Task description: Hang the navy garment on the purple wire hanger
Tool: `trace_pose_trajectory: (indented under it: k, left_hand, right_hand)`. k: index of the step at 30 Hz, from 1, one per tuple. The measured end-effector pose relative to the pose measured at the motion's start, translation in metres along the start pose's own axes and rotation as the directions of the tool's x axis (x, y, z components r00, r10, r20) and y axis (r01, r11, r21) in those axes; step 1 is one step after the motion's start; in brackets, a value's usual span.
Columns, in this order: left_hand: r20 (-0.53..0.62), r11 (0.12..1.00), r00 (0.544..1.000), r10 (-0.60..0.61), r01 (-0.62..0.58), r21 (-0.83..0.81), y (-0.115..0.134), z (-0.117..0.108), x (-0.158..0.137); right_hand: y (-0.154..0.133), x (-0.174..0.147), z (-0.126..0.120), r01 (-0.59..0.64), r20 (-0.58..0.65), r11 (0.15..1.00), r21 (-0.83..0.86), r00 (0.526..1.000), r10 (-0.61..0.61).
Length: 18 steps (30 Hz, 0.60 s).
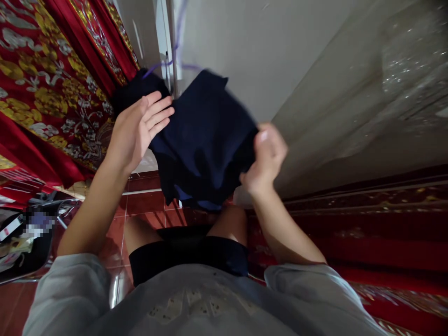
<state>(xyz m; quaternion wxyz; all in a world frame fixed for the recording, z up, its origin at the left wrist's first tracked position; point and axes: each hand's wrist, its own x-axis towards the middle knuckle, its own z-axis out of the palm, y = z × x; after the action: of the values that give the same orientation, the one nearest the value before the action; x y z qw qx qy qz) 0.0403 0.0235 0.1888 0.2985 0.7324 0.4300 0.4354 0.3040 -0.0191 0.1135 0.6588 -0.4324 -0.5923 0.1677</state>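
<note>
A dark navy garment [210,135] hangs loosely in front of me, its exact kind unclear. My right hand [268,156] grips its right edge, fingers closed around the cloth. On the other side, my left hand [142,126] has its fingers stretched out against the garment's left part, the palm partly facing me. More dark cloth [143,86] shows behind the left hand. Above the garment runs a thin purple strand [178,37], blurred, that branches to both sides; what it is stays unclear.
Red curtains with gold and silver flowers [52,88] hang at the left. A pale wall [252,46] stands ahead. Clear plastic wrap [409,60] covers the surface at the right, above red decorated fabric [350,238]. A black chair [35,252] bears small items on the red tiled floor [147,205].
</note>
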Motion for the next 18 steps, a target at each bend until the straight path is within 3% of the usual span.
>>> trace_pose_trajectory:
  k: [1,2,3,4,5,6,7,9,11,13,16,18]
  left_hand:
    - [0.030,0.998,0.999,-0.042,0.043,-0.041,0.004,-0.002,-0.003]
    - [0.047,0.994,0.995,-0.082,0.086,-0.074,0.007,-0.003,-0.007]
    - [0.063,0.986,0.990,-0.127,0.133,-0.100,0.007,-0.005,-0.013]
    - [0.088,0.976,0.981,-0.175,0.184,-0.120,0.007,-0.006,-0.021]
    - [0.129,0.963,0.966,-0.222,0.238,-0.128,0.005,-0.008,-0.030]
    - [0.185,0.949,0.945,-0.268,0.292,-0.116,0.003,-0.009,-0.041]
    - [0.250,0.937,0.916,-0.314,0.342,-0.078,0.002,-0.010,-0.052]
    - [0.382,0.910,0.832,-0.402,0.409,0.068,0.001,-0.015,-0.071]
    - [0.451,0.891,0.769,-0.453,0.397,0.219,0.004,-0.021,-0.084]
    - [0.437,0.898,0.792,-0.427,0.316,0.305,0.007,-0.030,-0.086]
    - [0.299,0.906,0.906,-0.301,0.174,0.386,0.003,-0.045,-0.074]
    - [0.155,0.895,0.968,-0.195,0.111,0.433,-0.006,-0.053,-0.060]
  right_hand:
    - [-0.008,-0.013,0.005,0.076,0.196,0.997,0.011,0.978,-0.076]
    - [-0.014,-0.023,0.010,0.143,0.417,0.989,0.046,0.897,-0.149]
    - [-0.017,-0.031,0.015,0.180,0.625,0.979,0.097,0.754,-0.201]
    - [-0.017,-0.034,0.020,0.188,0.760,0.970,0.153,0.605,-0.237]
    - [-0.013,-0.035,0.024,0.176,0.816,0.965,0.194,0.517,-0.258]
    - [-0.006,-0.033,0.027,0.160,0.817,0.964,0.210,0.512,-0.263]
    - [0.005,-0.029,0.030,0.152,0.784,0.968,0.197,0.568,-0.249]
    - [0.032,-0.020,0.034,0.146,0.661,0.985,0.091,0.731,-0.170]
    - [0.062,-0.013,0.038,0.116,0.558,0.992,-0.045,0.827,-0.071]
    - [0.086,-0.013,0.041,0.037,0.568,0.994,-0.102,0.822,0.027]
    - [0.100,-0.015,0.041,-0.158,0.683,0.986,-0.061,0.713,0.157]
    - [0.095,-0.010,0.038,-0.307,0.679,0.952,0.006,0.700,0.222]
